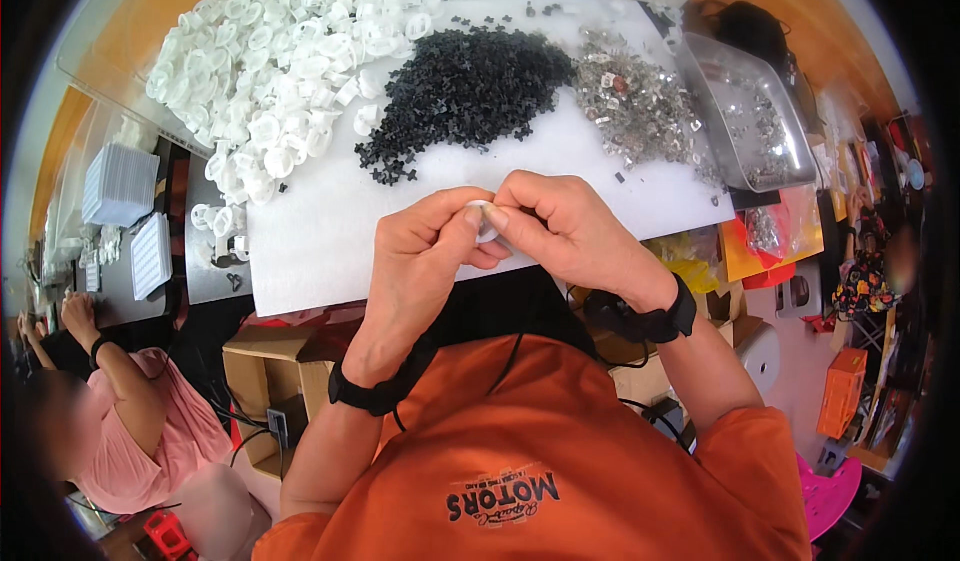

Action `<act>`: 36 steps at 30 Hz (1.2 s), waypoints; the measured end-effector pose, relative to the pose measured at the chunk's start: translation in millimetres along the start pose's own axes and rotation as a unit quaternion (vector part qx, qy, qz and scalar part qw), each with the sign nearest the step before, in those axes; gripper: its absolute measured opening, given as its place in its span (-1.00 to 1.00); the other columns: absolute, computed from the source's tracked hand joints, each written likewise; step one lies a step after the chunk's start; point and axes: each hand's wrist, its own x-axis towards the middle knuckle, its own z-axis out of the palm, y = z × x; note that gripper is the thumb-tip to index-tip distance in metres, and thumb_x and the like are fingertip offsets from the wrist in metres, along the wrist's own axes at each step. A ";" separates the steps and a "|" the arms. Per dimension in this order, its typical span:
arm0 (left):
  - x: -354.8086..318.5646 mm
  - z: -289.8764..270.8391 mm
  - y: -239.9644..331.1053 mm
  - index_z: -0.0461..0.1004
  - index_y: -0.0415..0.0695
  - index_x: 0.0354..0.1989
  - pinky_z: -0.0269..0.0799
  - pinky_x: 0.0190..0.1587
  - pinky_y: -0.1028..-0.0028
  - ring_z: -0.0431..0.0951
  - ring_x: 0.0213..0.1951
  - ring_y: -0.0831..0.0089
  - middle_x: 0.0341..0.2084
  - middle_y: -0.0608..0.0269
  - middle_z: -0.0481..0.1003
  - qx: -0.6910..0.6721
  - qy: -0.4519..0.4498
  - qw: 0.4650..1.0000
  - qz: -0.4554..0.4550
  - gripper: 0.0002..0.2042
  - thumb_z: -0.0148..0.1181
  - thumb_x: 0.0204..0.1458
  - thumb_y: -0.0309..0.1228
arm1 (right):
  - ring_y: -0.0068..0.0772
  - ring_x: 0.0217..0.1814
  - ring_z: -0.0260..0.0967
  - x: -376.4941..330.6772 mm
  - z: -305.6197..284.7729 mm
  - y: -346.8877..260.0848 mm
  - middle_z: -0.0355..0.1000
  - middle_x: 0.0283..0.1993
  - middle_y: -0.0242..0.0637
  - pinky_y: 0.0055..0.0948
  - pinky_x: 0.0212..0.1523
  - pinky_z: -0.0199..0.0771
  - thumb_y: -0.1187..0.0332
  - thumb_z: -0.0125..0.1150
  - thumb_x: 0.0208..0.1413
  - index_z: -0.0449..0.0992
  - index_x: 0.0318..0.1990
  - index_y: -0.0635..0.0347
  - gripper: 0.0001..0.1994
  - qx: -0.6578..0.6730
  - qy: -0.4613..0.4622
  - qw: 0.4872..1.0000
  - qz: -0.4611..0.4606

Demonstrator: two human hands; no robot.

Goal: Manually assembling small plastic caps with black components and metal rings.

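Just above frame centre, both hands meet over the near edge of the white bench (320,251). The left hand (425,251) and right hand (565,226) pinch one small white plastic ring (487,223) between their fingertips, equally near; its axis cannot be told.

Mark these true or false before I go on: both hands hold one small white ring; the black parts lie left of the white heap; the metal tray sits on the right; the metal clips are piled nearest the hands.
1. Both hands, left hand and right hand, pinch one small white ring: true.
2. The black parts lie left of the white heap: false, they lie to its right.
3. The metal tray sits on the right: true.
4. The metal clips are piled nearest the hands: false, they lie far across the white board.
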 end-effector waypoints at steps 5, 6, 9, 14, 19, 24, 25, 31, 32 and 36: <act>-2.0 -2.7 -1.7 0.49 -0.33 -0.14 0.54 -0.30 0.54 0.57 -0.37 0.47 -0.36 0.14 0.54 -0.005 -0.009 1.000 0.002 -0.78 -0.04 0.17 -0.49 | -0.31 -0.68 0.20 -1.3 2.1 0.4 0.24 -0.69 -0.22 -0.40 -0.62 0.16 0.32 0.07 0.11 0.29 -0.54 0.24 -0.75 0.006 0.003 1.000 0.008; -2.2 -3.1 -1.0 0.49 -0.33 -0.14 0.54 -0.30 0.54 0.57 -0.37 0.47 -0.36 0.14 0.54 -0.006 -0.009 1.000 0.003 -0.78 -0.04 0.17 -0.49 | -0.38 -0.67 0.19 -1.2 1.3 0.2 0.25 -0.69 -0.24 -0.42 -0.61 0.16 0.32 0.07 0.12 0.30 -0.53 0.24 -0.76 0.004 0.000 1.000 0.014; -2.7 -5.1 1.3 0.48 -0.33 -0.11 0.54 -0.28 0.53 0.58 -0.34 0.46 -0.34 0.13 0.54 -0.020 -0.021 1.000 -0.004 -0.77 -0.05 0.16 -0.50 | -0.56 -0.62 0.15 -2.8 -1.2 -6.7 0.26 -0.66 -0.32 -0.49 -0.59 0.16 0.31 0.07 0.15 0.34 -0.50 0.26 -0.76 0.067 -0.005 0.997 0.046; -2.4 -7.5 3.3 0.48 -0.34 -0.08 0.54 -0.24 0.52 0.59 -0.30 0.43 -0.31 0.12 0.54 -0.040 -0.043 0.998 -0.008 -0.75 -0.06 0.13 -0.55 | -0.66 -0.57 0.13 -1.9 -3.4 -6.5 0.28 -0.63 -0.37 -0.56 -0.55 0.18 0.30 0.08 0.17 0.38 -0.46 0.27 -0.77 0.097 -0.019 0.993 0.059; 0.3 -4.4 4.2 0.49 -0.34 -0.12 0.53 -0.25 0.54 0.58 -0.32 0.45 -0.34 0.14 0.55 0.002 -0.021 1.000 -0.007 -0.76 -0.07 0.11 -0.58 | -0.61 -0.56 0.18 -1.5 -3.4 -2.5 0.30 -0.61 -0.35 -0.55 -0.51 0.24 0.32 0.06 0.18 0.38 -0.45 0.24 -0.79 0.064 -0.019 0.998 0.015; -3.6 -7.6 3.5 0.50 -0.35 -0.13 0.51 -0.27 0.55 0.58 -0.32 0.47 -0.34 0.13 0.55 0.000 -0.022 1.000 -0.016 -0.76 -0.07 0.10 -0.60 | -0.40 -0.60 0.23 -2.1 -2.1 -4.1 0.29 -0.60 -0.24 -0.45 -0.53 0.25 0.28 0.04 0.19 0.35 -0.45 0.23 -0.77 0.021 -0.029 0.999 0.000; -6.1 -7.2 5.3 0.49 -0.36 -0.12 0.52 -0.26 0.54 0.58 -0.32 0.47 -0.33 0.13 0.55 -0.020 -0.022 0.999 -0.018 -0.77 -0.05 0.13 -0.57 | -0.40 -0.60 0.22 -2.2 -1.9 -5.2 0.28 -0.61 -0.23 -0.44 -0.54 0.24 0.28 0.04 0.20 0.34 -0.45 0.23 -0.76 0.030 -0.029 0.999 -0.001; -5.0 -5.4 -5.2 0.49 -0.33 -0.12 0.52 -0.30 0.56 0.57 -0.35 0.48 -0.35 0.16 0.54 -0.034 -0.024 0.999 0.006 -0.79 -0.01 0.18 -0.49 | -0.44 -0.60 0.17 -0.9 -3.2 -8.0 0.26 -0.62 -0.27 -0.45 -0.54 0.21 0.27 0.03 0.20 0.35 -0.44 0.24 -0.75 0.013 -0.048 0.999 0.024; -3.8 -5.5 -6.4 0.49 -0.33 -0.12 0.52 -0.30 0.56 0.57 -0.35 0.48 -0.35 0.16 0.54 -0.036 -0.025 0.999 0.009 -0.79 -0.01 0.18 -0.49 | -0.47 -0.60 0.15 -0.1 -4.1 -10.4 0.25 -0.62 -0.30 -0.46 -0.54 0.20 0.27 0.03 0.20 0.36 -0.43 0.24 -0.76 0.003 -0.051 0.998 0.031; -3.5 -3.8 -1.0 0.36 -0.30 0.06 0.53 -0.30 0.52 0.57 -0.36 0.43 -0.32 0.12 0.52 -0.053 -0.038 0.997 0.029 -0.68 0.01 0.18 -0.40 | -0.53 -0.59 0.16 11.0 -22.7 -24.2 0.28 -0.62 -0.34 -0.45 -0.55 0.20 0.28 0.05 0.18 0.39 -0.42 0.26 -0.77 0.041 -0.062 0.996 0.047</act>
